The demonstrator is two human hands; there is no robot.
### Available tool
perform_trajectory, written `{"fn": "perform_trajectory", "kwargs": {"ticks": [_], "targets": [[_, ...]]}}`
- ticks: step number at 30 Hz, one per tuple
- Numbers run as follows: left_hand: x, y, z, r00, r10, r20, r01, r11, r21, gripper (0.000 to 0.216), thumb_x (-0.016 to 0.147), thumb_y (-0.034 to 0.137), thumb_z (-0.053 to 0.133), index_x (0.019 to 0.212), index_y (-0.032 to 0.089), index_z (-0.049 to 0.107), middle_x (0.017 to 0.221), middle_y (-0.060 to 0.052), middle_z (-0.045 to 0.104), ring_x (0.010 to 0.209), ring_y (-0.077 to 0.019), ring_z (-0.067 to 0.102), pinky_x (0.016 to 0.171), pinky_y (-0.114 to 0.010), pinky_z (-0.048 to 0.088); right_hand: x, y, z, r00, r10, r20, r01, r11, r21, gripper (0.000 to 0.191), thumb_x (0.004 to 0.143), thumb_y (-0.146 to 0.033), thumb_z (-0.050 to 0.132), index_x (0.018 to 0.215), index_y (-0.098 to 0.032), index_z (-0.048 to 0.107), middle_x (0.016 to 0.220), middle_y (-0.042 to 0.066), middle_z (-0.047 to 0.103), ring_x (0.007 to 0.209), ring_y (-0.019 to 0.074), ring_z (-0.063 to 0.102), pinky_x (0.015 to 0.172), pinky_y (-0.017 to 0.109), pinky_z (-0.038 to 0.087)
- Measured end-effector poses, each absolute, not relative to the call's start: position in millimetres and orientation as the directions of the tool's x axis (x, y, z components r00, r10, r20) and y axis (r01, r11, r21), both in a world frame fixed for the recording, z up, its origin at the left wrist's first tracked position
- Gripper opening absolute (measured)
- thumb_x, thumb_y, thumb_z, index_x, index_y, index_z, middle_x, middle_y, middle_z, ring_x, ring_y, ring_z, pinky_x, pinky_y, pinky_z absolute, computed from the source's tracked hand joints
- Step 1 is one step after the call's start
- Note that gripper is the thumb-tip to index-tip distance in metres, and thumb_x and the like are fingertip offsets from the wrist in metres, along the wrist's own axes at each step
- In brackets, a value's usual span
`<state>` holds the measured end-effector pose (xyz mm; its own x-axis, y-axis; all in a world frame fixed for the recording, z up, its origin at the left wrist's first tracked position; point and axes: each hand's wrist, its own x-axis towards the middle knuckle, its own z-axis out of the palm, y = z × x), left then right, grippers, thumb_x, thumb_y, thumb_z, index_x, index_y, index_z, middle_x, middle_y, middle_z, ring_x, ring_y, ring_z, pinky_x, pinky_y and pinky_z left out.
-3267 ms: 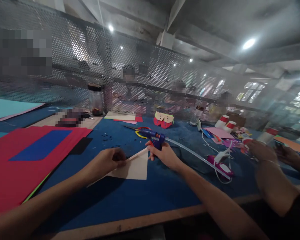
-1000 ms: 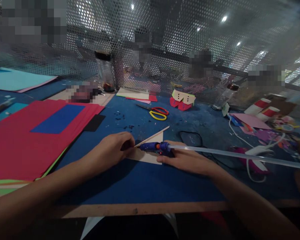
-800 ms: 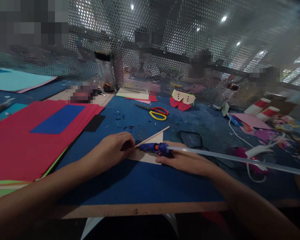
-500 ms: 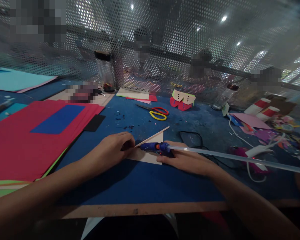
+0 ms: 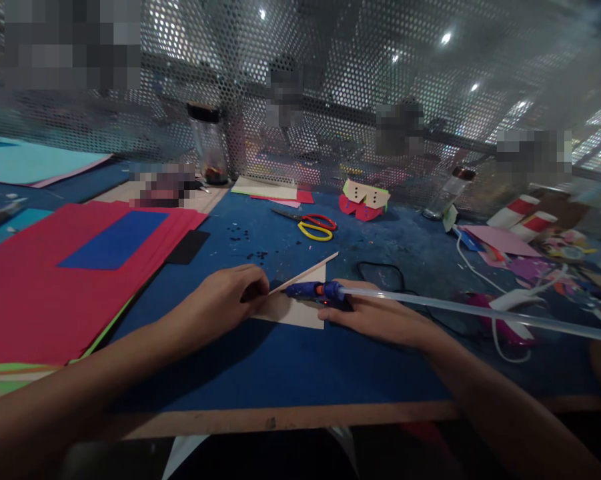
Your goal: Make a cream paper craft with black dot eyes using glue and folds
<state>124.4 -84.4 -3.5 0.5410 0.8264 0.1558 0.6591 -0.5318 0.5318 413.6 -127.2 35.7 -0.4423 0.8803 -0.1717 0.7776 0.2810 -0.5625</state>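
A folded cream paper triangle (image 5: 300,308) lies on the blue table (image 5: 290,373) in front of me. My left hand (image 5: 225,301) is closed on its left corner, pinching the raised flap. My right hand (image 5: 375,317) grips a blue glue gun (image 5: 313,291), laid almost flat with its nozzle pointing left over the paper. A long clear glue stick (image 5: 470,312) juts from the gun's back toward the right.
Red and blue paper sheets (image 5: 65,267) are stacked at the left. Yellow and red scissors (image 5: 313,225) and a red paper craft (image 5: 363,199) lie beyond the paper. A perforated metal screen (image 5: 300,100) closes the back. Cables, paper cups (image 5: 515,215) and scraps crowd the right, where another person's arm shows.
Since 3.3 s ago the glue gun went from upright to nearly flat over the paper. In the last second the nozzle slid slightly back and forth along the fold; my left hand stayed put.
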Motion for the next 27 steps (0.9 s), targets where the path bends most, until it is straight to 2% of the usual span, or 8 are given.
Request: {"fn": "perform_trajectory", "kwargs": {"ticks": [10,21,27], "targets": [[122,-82,-8,0.545,0.825,0.15,0.658,-0.532,0.533,0.014,0.088,0.031,0.058,0.09,0.022,0.068,0.085,-0.003,0.072,0.074,-0.0194,0.066,0.068,-0.029,0.047,419,-123,37,-0.454,0.881,-0.132,0.787,0.327,-0.523,0.032,0.098,-0.056,0.06,0.097,-0.025,0.067,0.095,0.002,0.069,0.085,0.0214,0.063,0.074,0.031,0.044],[122,-82,-8,0.545,0.822,0.165,0.657,-0.541,0.525,0.013,0.085,0.025,0.059,0.09,0.023,0.07,0.083,-0.001,0.072,0.073,-0.0184,0.066,0.067,-0.027,0.047,426,-119,37,-0.442,0.887,-0.133,0.805,0.326,-0.495,0.037,0.099,-0.059,0.057,0.109,-0.025,0.069,0.105,0.003,0.073,0.093,0.024,0.065,0.082,0.033,0.046],[121,-81,-10,0.558,0.812,0.172,0.658,-0.56,0.504,0.015,0.088,0.026,0.057,0.092,0.022,0.07,0.089,-0.004,0.073,0.077,-0.0195,0.067,0.069,-0.028,0.047,427,-120,43,-0.413,0.899,-0.145,0.832,0.308,-0.462,0.039,0.099,-0.059,0.057,0.107,-0.024,0.069,0.104,0.004,0.074,0.091,0.0246,0.066,0.078,0.032,0.046]]}}
